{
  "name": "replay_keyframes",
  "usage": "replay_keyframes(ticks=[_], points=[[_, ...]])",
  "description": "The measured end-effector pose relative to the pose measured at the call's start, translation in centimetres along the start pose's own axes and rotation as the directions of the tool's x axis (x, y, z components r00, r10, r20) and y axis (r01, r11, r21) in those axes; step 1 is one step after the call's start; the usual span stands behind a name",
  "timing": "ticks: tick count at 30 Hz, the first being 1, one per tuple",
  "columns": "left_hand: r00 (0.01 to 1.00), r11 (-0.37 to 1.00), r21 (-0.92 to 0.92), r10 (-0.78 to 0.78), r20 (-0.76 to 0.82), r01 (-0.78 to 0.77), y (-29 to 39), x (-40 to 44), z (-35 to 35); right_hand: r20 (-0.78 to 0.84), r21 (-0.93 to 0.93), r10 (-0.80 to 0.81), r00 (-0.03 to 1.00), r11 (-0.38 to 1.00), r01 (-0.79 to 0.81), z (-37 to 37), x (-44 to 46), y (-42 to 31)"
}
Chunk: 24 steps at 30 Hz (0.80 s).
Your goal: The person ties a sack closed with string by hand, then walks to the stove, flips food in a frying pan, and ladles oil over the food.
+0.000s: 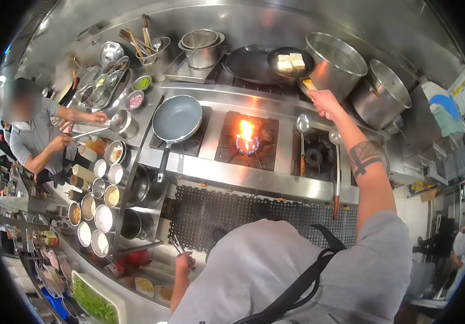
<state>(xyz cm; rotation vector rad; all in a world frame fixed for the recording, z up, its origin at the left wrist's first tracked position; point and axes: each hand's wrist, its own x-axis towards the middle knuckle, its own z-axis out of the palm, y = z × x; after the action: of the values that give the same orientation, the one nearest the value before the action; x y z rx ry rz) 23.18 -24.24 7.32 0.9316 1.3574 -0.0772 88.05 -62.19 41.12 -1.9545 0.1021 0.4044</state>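
Observation:
My right hand [324, 103] is closed around the handle of a small black pan [275, 69], held up at the back of the stove. Pale square blocks [291, 62] lie in that pan. Behind it and to its left is a larger dark pan [243, 63]. Low in the view, my left hand [184, 262] grips metal tongs [177, 244], off the stove's front edge. A flame [247, 137] burns on the middle burner. On the left burner stands a grey frying pan [177, 119], its handle toward me.
Large steel pots [338, 56] stand at the back right. Two ladles [302, 124] lie over the right burner. At the left, a co-worker [35, 129] holds a ladle near several containers [103, 218]. A tray of greens [95, 302] is at the lower left.

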Motion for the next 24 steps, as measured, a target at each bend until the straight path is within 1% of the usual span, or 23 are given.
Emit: replay_keyframes(ticks=[1,2,3,5,6,7,9,10,11,12,14,15,17,18,19,20,21,24], points=[[1.0,0.998,-0.059,-0.012,-0.015,0.011,-0.5,-0.2,0.6,0.021,0.032,-0.009,1.0,0.999,0.008,-0.2,1.7,-0.5],[0.999,0.996,-0.094,-0.008,-0.035,0.005,-1.0,-0.9,1.4,0.027,0.021,-0.035,0.999,0.999,0.034,-0.3,3.3,-1.1],[0.999,0.994,-0.106,-0.003,-0.049,-0.003,-1.6,-1.7,2.1,0.045,0.024,-0.043,0.998,0.999,0.042,-0.4,4.9,-1.6],[0.999,0.994,-0.106,-0.012,-0.05,0.007,-2.7,-3.5,3.4,0.023,-0.031,-0.046,0.999,0.998,0.047,-0.4,7.9,-2.6],[0.98,0.98,0.03,0.198,0.023,-0.199,-3.7,-5.1,3.8,0.035,-0.059,-0.073,0.997,0.995,0.075,-0.3,9.4,-2.9],[0.98,0.98,0.019,0.2,0.006,-0.2,-4.4,-6.3,4.5,0.054,-0.058,-0.079,0.995,0.995,0.082,-0.4,10.9,-3.2],[0.983,0.996,-0.058,0.049,-0.178,-0.06,-5.3,-9.0,6.5,0.054,-0.153,-0.098,0.994,0.983,0.106,-0.3,13.2,-3.8],[0.98,0.99,0.056,0.133,-0.15,-0.126,-6.5,-10.2,6.9,0.068,-0.152,-0.102,0.992,0.982,0.111,-0.2,14.1,-4.1],[0.978,0.991,0.049,0.131,-0.161,-0.125,-7.7,-10.9,7.4,0.036,-0.251,-0.139,0.99,0.957,0.143,0.0,14.8,-4.4],[0.97,0.984,0.08,0.174,-0.172,-0.162,-9.7,-10.9,7.5,0.008,-0.35,-0.178,0.984,0.921,0.169,0.1,15.5,-4.6],[0.96,0.977,0.106,0.202,-0.192,-0.184,-14.0,-11.3,7.6,0.026,-0.389,-0.176,0.984,0.905,0.172,0.1,16.5,-4.7],[0.955,0.955,0.223,0.238,-0.178,-0.196,-15.6,-11.6,7.5,0.029,-0.424,-0.18,0.983,0.889,0.175,0.1,16.9,-5.0],[0.95,0.922,0.332,0.266,-0.165,-0.201,-20.2,-11.1,6.4,0.043,-0.443,-0.178,0.983,0.879,0.179,0.2,17.1,-5.1],[0.914,0.717,0.637,0.404,-0.048,-0.283,-22.1,-10.4,6.0,0.041,-0.459,-0.176,0.983,0.871,0.176,0.1,17.3,-5.3],[0.846,0.411,0.851,0.528,0.07,-0.327,-23.2,-10.2,6.1,0.048,-0.461,-0.177,0.983,0.869,0.179,0.0,17.5,-5.4],[0.842,0.351,0.884,0.534,0.08,-0.307,-23.6,-10.9,6.4,0.053,-0.549,-0.198,0.979,0.813,0.194,-0.1,17.8,-5.5],[0.85,0.344,0.896,0.523,0.065,-0.281,-23.3,-11.1,7.1,0.059,-0.631,-0.219,0.974,0.748,0.206,-0.2,18.1,-5.5],[0.863,0.337,0.911,0.503,0.04,-0.238,-23.4,-11.1,7.9,0.067,-0.639,-0.237,0.969,0.736,0.225,-0.3,19.9,-4.9]])
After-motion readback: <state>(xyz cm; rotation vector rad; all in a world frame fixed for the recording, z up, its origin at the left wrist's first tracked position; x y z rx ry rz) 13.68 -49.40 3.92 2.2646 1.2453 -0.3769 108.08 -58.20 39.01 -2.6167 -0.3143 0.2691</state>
